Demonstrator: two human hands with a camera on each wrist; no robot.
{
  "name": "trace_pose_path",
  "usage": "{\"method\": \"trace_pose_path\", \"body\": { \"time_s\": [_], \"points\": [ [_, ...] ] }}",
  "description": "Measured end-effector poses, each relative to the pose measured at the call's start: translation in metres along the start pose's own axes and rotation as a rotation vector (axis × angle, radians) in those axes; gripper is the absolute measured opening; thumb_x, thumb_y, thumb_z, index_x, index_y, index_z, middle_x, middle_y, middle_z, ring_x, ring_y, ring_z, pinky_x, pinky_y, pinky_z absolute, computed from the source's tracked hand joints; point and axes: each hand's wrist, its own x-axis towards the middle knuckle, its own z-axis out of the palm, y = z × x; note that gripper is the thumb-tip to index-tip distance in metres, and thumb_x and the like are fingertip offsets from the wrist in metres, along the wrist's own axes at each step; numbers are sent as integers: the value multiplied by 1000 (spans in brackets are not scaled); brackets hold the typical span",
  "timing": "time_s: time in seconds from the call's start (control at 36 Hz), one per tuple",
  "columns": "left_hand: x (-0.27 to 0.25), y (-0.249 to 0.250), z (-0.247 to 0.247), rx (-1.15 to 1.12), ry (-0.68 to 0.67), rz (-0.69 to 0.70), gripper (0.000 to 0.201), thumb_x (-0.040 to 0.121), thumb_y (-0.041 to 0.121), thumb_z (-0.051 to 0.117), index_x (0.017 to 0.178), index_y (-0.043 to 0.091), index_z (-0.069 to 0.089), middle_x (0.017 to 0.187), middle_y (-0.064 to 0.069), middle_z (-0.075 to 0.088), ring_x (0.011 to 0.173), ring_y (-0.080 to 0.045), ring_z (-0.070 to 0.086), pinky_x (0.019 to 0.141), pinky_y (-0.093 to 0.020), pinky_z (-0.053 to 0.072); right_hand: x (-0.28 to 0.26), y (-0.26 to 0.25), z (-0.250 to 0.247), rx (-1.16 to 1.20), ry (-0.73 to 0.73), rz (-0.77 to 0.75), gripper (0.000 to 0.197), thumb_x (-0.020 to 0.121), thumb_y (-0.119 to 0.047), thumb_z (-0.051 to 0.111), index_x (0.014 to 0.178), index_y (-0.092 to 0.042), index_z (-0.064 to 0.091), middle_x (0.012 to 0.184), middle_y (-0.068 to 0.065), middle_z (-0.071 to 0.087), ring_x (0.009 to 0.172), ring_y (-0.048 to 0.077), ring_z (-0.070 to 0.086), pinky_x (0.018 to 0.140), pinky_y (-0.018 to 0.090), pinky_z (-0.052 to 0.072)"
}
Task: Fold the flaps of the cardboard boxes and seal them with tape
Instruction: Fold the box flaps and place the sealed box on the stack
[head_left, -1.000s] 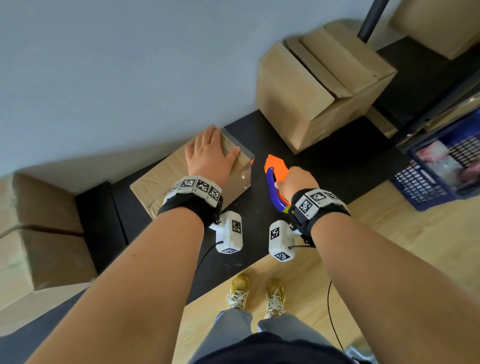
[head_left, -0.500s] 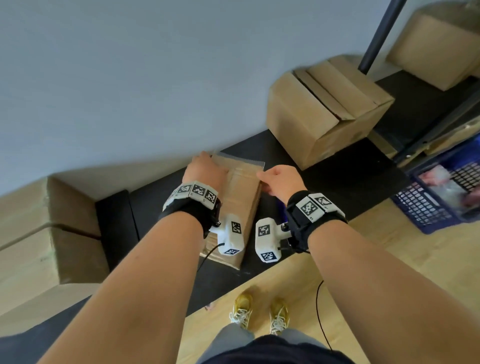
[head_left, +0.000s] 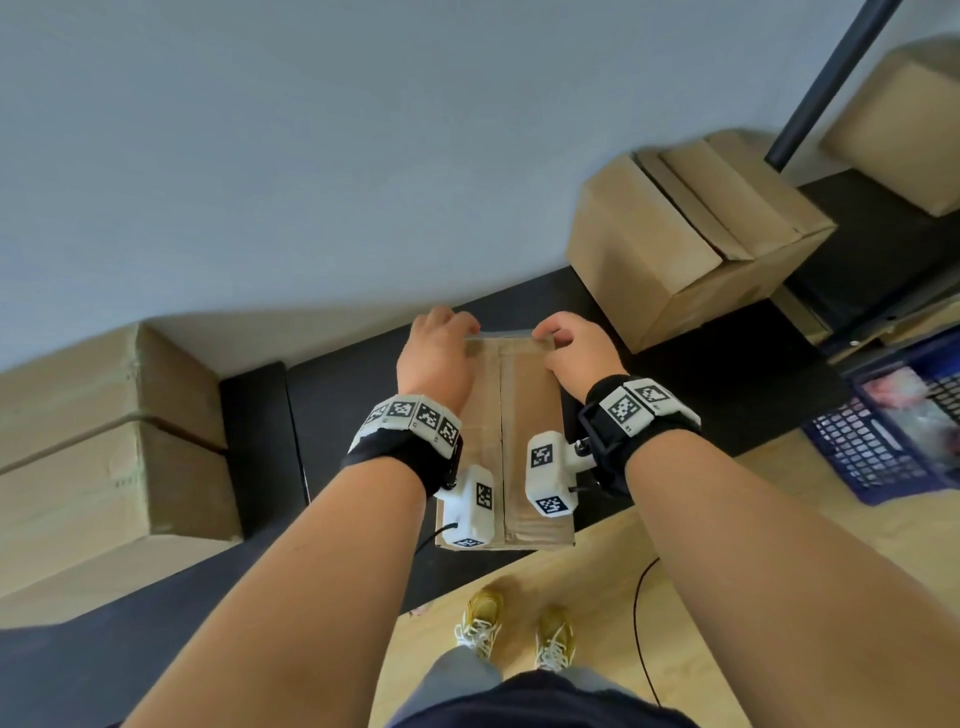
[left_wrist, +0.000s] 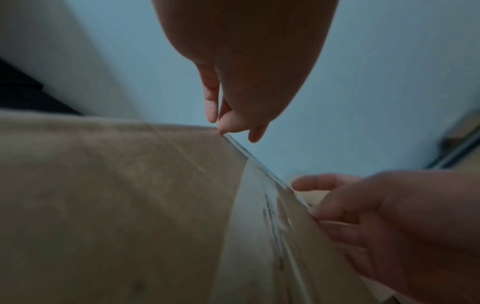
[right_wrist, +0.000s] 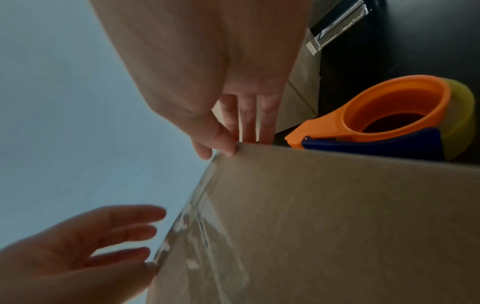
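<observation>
A flat cardboard box lies on the black table in front of me, flaps closed, with clear tape along the centre seam. The tape's loose end sticks out past the far edge. My left hand pinches that end at its left corner. My right hand pinches its right corner at the box edge. The orange and blue tape dispenser lies on the table just right of the box; the head view hides it.
A larger box with closed flaps stands at the back right, another beyond a black pole. Stacked boxes sit at the left. A blue basket is at the right, and a wall runs close behind the table.
My right hand let go of the tape dispenser. The box has turned so its seam runs away from me, and both hands moved to the tape end at its far edge.
</observation>
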Motion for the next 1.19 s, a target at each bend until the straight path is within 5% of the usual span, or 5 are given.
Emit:
{"method": "trace_pose_path", "body": {
  "time_s": [0.11,0.33,0.58,0.72,1.19],
  "points": [
    [4,-1,9,119,-54,126,31,91,11,44,113,23,63,107,3,59,107,-21,45,84,-32,41,3,0,0,17,-1,11,34,88,-4,48,93,-34,63,92,-9,60,90,16,61,86,37,53],
    [7,-6,17,-36,-153,-13,26,97,39,44,110,24,61,102,4,57,109,-16,43,82,-25,33,8,2,1,108,-70,60,21,96,-23,55,113,-25,68,101,-10,61,102,13,58,86,27,46],
    [10,-8,22,-355,-231,-210,25,93,35,55,113,21,60,112,3,53,103,-14,52,83,-23,35,14,11,1,203,-120,113,27,99,-34,54,121,-23,65,99,-13,59,97,8,57,93,36,52],
    [9,-10,22,-471,-259,-337,37,91,36,60,124,20,52,127,0,47,104,-11,50,88,-26,40,9,15,2,267,-171,176,26,101,-41,47,120,-28,60,104,-10,60,97,10,58,85,34,55],
    [6,-1,29,-383,-186,-385,54,71,53,76,105,18,51,107,2,55,91,-12,56,66,-24,41,-4,9,2,145,-89,99,29,102,-36,47,123,-20,60,100,-8,55,83,0,50,63,12,35]
  ]
}}
